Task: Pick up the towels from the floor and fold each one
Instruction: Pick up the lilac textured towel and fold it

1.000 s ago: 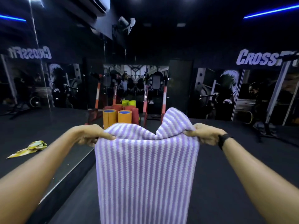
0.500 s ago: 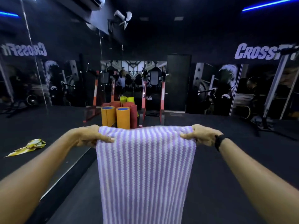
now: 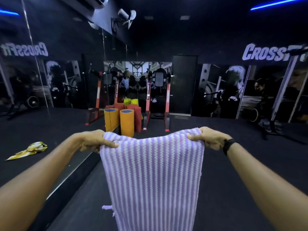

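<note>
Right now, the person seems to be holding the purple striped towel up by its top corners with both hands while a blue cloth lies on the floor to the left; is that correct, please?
Nearly. The cloth on the floor to the left is yellow, not blue, as the head view shows. The rest holds: the left hand and right hand hold the purple striped towel up by its top corners.

Purple-and-white striped towel (image 3: 152, 172) hanging upright in mid-air, top edge sagging slightly at centre.

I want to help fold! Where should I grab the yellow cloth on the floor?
Probably pinch the yellow cloth at its long pointed end, coming down from above. It lies crumpled and flat on the dark floor, so there is no edge to slip fingers under; the narrow tip looks easiest to lift and shake open.
</note>
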